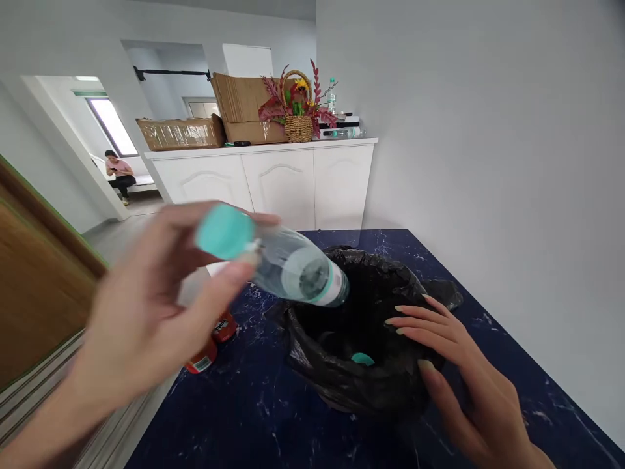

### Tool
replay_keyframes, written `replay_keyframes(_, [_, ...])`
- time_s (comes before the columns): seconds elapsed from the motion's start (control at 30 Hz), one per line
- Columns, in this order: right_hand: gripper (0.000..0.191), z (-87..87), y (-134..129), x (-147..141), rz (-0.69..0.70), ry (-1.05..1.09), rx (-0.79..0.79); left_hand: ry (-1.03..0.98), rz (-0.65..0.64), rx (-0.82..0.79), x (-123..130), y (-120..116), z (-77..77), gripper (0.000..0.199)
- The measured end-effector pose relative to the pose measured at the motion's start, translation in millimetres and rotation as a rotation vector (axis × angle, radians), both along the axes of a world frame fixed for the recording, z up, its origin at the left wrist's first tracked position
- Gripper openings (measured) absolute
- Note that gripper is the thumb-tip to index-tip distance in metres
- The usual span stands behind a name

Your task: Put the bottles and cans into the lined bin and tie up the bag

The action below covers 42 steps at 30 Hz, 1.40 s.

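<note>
My left hand (161,299), blurred by motion, is closed around the neck of a clear plastic bottle (293,264) with a teal cap. The bottle tilts so that its base hangs over the opening of a trash bin lined with a black plastic bag (312,355). Inside the dark bin a teal cap (362,359) shows; what lies around it is hard to make out. At the bin's right rim my right hand (469,371) holds on, its fingers laid over the bag's edge and its thumb nearer to me.
Red cans (224,327) stand left of the bin on the dark blue marbled tabletop (273,417). Beyond it, a white cabinet (280,182) carries cardboard boxes (180,133), a flower basket (297,128) and bottles. A person (118,172) sits in the far room.
</note>
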State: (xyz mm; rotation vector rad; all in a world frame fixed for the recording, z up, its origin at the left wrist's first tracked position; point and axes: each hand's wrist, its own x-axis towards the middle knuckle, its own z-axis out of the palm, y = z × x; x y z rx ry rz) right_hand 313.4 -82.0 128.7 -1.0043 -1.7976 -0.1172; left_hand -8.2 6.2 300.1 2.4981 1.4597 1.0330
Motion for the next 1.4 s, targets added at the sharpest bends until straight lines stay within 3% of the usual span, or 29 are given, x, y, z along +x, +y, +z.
replay_keyframes(0.13, [0.037, -1.0, 3.5, -0.3, 0.002, -0.005, 0.035, 0.067, -0.458, -0.075, 59.8, 11.2, -32.2, 0.040])
replay_keyframes(0.37, [0.034, -0.6, 5.2, -2.0, 0.010, -0.022, 0.049, 0.351, -0.824, -0.319, 102.5, 37.3, -40.9, 0.029])
replay_keyframes(0.57, [0.040, -0.4, -1.9, -9.6, -0.120, 0.072, 0.032, 0.309, -0.884, -0.388, 99.3, 42.0, -38.8, 0.047])
replay_keyframes(0.77, [0.047, 30.0, -4.4, -24.4, -0.083, -0.091, 0.113, 0.166, -0.926, -0.516, 82.4, 32.1, -42.1, 0.046])
replay_keyframes(0.87, [0.035, 41.3, -1.4, -27.1, -0.091, -0.204, 0.070, 0.158, -0.794, -0.365, 60.3, 23.6, -39.2, 0.037])
replay_keyframes(0.97, [0.024, 39.0, -1.5, -24.9, -0.150, -0.270, 0.005, 0.150, -0.499, -0.190, 16.8, 17.4, -37.9, 0.030])
replay_keyframes(1.07, [0.027, 32.3, -7.1, -21.5, -0.162, -0.338, -0.035, 0.158, -0.168, -0.111, -43.2, 14.5, -47.6, 0.040])
replay_keyframes(1.13, [0.032, 31.4, -13.7, -21.2, -0.155, -0.351, -0.038, 0.182, 0.014, -0.080, -84.4, 14.6, -62.4, 0.050])
replay_keyframes(1.23, [0.035, 36.2, -26.2, -25.7, -0.119, -0.304, -0.021, 0.259, 0.116, -0.097, -134.6, 17.9, -94.7, 0.069])
replay_keyframes(1.4, [0.036, 44.0, -45.9, -41.1, -0.046, -0.313, -0.004, 0.391, 0.304, -0.306, -169.2, 25.0, -157.2, 0.102])
